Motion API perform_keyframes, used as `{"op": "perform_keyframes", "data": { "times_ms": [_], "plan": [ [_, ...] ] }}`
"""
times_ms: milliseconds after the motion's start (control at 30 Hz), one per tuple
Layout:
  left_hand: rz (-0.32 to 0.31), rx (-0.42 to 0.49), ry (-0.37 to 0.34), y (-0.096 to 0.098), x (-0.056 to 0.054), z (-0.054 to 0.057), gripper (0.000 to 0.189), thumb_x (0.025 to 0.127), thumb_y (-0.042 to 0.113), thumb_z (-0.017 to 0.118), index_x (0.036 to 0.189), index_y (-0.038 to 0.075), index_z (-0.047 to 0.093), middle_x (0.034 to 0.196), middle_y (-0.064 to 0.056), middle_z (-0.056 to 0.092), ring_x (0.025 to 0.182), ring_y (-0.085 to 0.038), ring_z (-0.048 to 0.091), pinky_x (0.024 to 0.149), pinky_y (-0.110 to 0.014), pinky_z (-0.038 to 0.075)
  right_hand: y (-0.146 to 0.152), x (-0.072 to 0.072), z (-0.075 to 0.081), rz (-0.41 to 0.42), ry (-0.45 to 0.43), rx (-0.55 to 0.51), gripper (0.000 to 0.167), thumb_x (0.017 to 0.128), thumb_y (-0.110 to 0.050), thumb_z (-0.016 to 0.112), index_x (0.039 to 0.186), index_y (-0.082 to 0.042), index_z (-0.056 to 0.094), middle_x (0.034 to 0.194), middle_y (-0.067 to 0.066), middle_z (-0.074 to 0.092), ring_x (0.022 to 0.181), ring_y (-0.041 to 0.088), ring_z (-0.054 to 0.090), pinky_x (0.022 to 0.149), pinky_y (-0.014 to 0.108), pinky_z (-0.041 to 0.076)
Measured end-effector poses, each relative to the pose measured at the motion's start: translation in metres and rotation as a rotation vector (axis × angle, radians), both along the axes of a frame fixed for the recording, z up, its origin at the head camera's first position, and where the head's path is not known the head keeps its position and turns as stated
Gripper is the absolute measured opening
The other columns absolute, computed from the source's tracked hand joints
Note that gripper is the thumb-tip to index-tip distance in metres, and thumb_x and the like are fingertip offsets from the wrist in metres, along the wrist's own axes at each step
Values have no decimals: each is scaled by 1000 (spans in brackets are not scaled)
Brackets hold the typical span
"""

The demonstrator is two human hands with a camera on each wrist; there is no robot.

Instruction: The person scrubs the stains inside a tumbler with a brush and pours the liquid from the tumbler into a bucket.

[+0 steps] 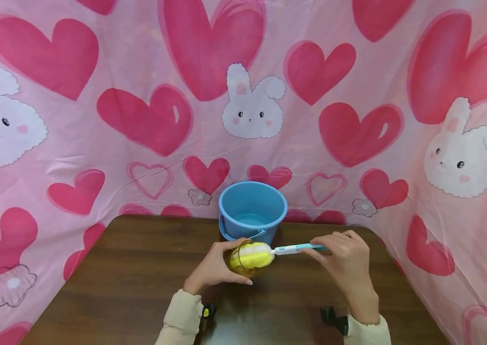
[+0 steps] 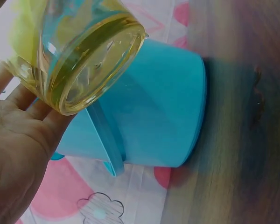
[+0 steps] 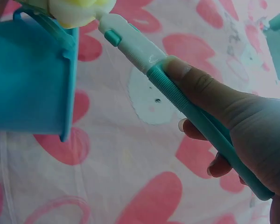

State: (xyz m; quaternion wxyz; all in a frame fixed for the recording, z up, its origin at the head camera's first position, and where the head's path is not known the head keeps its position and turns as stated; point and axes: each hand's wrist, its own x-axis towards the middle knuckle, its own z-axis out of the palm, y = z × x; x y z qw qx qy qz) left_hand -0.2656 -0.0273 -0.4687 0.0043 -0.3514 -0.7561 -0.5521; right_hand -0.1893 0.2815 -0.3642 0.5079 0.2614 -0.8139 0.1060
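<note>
My left hand (image 1: 216, 268) grips an amber see-through cup (image 2: 102, 60), tilted sideways with its mouth to the right. In the head view a yellow and white sponge brush head (image 1: 257, 255) sits partly inside the cup's mouth. My right hand (image 1: 341, 256) holds the brush by its white and teal handle (image 3: 177, 95), thumb along one side and fingers curled round the other. Just behind the cup stands a blue bucket (image 1: 253, 206), with its carrying handle hanging down at the front. Some water seems to lie in the bottom of the bucket.
The dark wooden table (image 1: 140, 278) spreads out under both hands. A pink cloth (image 1: 140, 57) with hearts and rabbits hangs behind the table and along its sides. Black straps (image 1: 334, 320) show at the wrists.
</note>
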Motion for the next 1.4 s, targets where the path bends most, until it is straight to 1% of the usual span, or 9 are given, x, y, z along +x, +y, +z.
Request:
{"op": "perform_keyframes", "data": {
  "times_ms": [67, 167, 333, 567, 700, 800, 1033, 1167, 1400],
  "plan": [
    [1, 0, 7, 0, 0, 1, 86, 63, 32, 99, 140, 28, 61, 135, 13, 64, 123, -15, 58, 103, -35, 52, 2, 2, 2, 0, 14, -16, 64, 90, -69, 57, 74, -11, 79, 66, 1, 73, 53, 14, 62, 59, 33, 44],
    [0, 0, 19, 0, 1, 3, 86, 63, 33, 99, 141, 27, 61, 135, 13, 64, 123, -14, 58, 103, -35, 52, 2, 3, 4, 3, 66, -28, 64, 92, -69, 56, 73, -11, 78, 66, 1, 73, 53, 14, 63, 58, 33, 44],
    [-10, 19, 23, 3, 2, 5, 85, 65, 26, 98, 141, 25, 60, 134, 11, 65, 119, -17, 58, 100, -35, 54, -2, 3, 5, 21, 85, -19, 61, 92, -65, 59, 73, -11, 79, 66, 1, 73, 51, 13, 61, 57, 34, 44],
    [-20, 20, -2, 5, 3, 2, 87, 66, 26, 98, 143, 18, 60, 133, 11, 65, 119, -17, 59, 98, -35, 55, -18, 1, -1, 55, 82, 38, 62, 96, -64, 53, 72, -12, 77, 64, -3, 71, 52, 10, 59, 55, 30, 41],
    [-3, 15, 8, 2, 2, -1, 86, 65, 29, 98, 142, 23, 60, 132, 10, 66, 118, -16, 60, 97, -34, 55, -23, 0, -5, 76, 66, 45, 60, 95, -64, 54, 74, -12, 77, 66, -3, 72, 53, 10, 61, 56, 29, 40],
    [3, 18, 14, 0, 1, -1, 85, 65, 30, 98, 141, 26, 61, 133, 10, 66, 119, -17, 59, 98, -35, 54, -21, 1, -4, 81, 63, 26, 59, 94, -64, 55, 74, -13, 78, 66, -3, 72, 53, 10, 60, 56, 29, 40],
    [-14, 26, -19, -2, -1, 0, 86, 66, 27, 98, 143, 22, 59, 134, 11, 64, 120, -19, 57, 97, -34, 55, -6, 5, 4, 43, 97, -20, 59, 92, -65, 59, 74, -13, 79, 67, -1, 73, 51, 12, 61, 57, 31, 41],
    [-12, 28, 0, -3, -2, 0, 86, 66, 25, 98, 142, 24, 59, 134, 8, 64, 120, -20, 57, 97, -35, 55, -1, 7, 7, 49, 131, -48, 56, 90, -64, 64, 73, -13, 79, 67, 0, 73, 50, 13, 59, 58, 32, 42],
    [-11, 21, -12, -4, -2, -2, 86, 67, 20, 97, 143, 23, 58, 133, 8, 65, 118, -20, 58, 96, -35, 56, -9, 6, 4, 68, 142, -30, 55, 92, -62, 63, 72, -13, 78, 65, -2, 72, 50, 11, 59, 56, 31, 41]
  ]
}}
